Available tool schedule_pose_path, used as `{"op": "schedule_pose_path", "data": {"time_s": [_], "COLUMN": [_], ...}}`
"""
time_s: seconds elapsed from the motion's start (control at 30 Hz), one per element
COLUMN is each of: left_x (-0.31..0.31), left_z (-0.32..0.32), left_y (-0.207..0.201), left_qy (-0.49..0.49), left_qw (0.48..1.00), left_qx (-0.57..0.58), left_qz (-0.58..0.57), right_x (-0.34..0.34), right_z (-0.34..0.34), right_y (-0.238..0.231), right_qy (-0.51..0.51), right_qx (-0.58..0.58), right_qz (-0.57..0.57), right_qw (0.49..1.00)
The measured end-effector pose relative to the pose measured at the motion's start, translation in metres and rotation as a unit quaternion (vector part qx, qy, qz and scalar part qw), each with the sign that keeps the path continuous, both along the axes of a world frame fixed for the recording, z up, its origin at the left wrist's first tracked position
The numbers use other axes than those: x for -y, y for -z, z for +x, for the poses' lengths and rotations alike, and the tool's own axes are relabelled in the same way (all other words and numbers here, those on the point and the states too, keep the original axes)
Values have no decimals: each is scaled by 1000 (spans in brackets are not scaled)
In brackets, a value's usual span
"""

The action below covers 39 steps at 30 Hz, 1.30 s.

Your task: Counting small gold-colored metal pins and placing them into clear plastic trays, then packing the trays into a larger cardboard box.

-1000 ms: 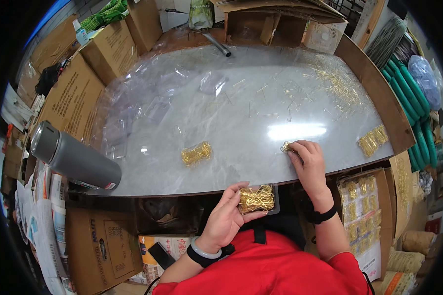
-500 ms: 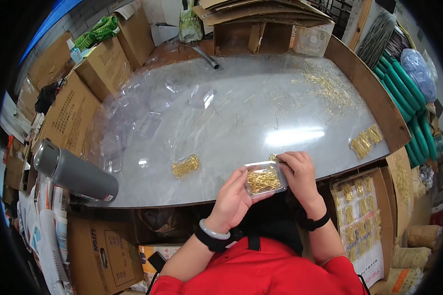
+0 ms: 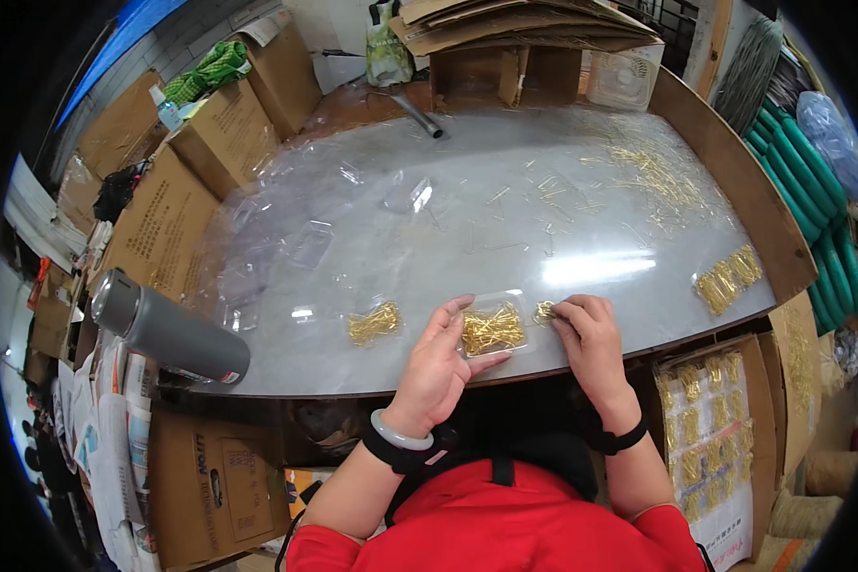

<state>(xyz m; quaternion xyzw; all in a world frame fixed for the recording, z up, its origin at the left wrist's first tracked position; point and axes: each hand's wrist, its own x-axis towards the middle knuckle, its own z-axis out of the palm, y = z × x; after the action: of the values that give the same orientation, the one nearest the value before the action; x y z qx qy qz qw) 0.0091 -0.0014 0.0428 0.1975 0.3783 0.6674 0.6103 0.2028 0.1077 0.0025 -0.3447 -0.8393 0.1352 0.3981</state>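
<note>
My left hand (image 3: 431, 360) curls around the left and near sides of a clear plastic box (image 3: 519, 299) by the table's near edge. A heap of thin gold-coloured metal pins (image 3: 493, 328), some apparently bent at the ends, fills it. Just right of the box, my right hand (image 3: 587, 334) pinches a small cluster of gold pieces (image 3: 543, 312) between thumb and fingers. Their exact shape is too small to make out. To the left, a pile of similar gold pins (image 3: 374, 323) lies on the grey tabletop (image 3: 419, 272).
Gold bundles (image 3: 729, 280) lie at the table's right edge, and loose gold pins (image 3: 660, 178) are scattered far right. Empty clear boxes (image 3: 307, 243) cover the left side. A grey bottle (image 3: 170, 329) stands at left. A wooden rim (image 3: 739, 176) bounds the right.
The box has shifted left and slightly away from me with my left hand. My right hand has come away from its right side, still pinching gold pieces. The whole view has shifted slightly.
</note>
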Motion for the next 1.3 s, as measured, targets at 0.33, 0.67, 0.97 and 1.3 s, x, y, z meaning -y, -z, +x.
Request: {"op": "schedule_pose_path", "data": {"time_s": [0.33, 0.67, 0.97, 1.3], "left_x": [-19, 76, 70, -25], "left_z": [3, -78, -70, 30], "left_y": [-3, 8, 3, 37], "left_qy": [-110, -274, -280, -8], "left_qw": [993, 800, 551, 556], "left_qx": [-40, -527, -784, -795], "left_qz": [6, -86, -64, 242], "right_x": [0, 7, -8, -214], "right_z": [-5, -1, -5, -28], "right_y": [1, -2, -23, -33], "right_qy": [24, 13, -65, 56], "right_qx": [1, 13, 24, 339], "right_qz": [23, 24, -6, 23], "right_qw": [999, 1000, 998, 939]}}
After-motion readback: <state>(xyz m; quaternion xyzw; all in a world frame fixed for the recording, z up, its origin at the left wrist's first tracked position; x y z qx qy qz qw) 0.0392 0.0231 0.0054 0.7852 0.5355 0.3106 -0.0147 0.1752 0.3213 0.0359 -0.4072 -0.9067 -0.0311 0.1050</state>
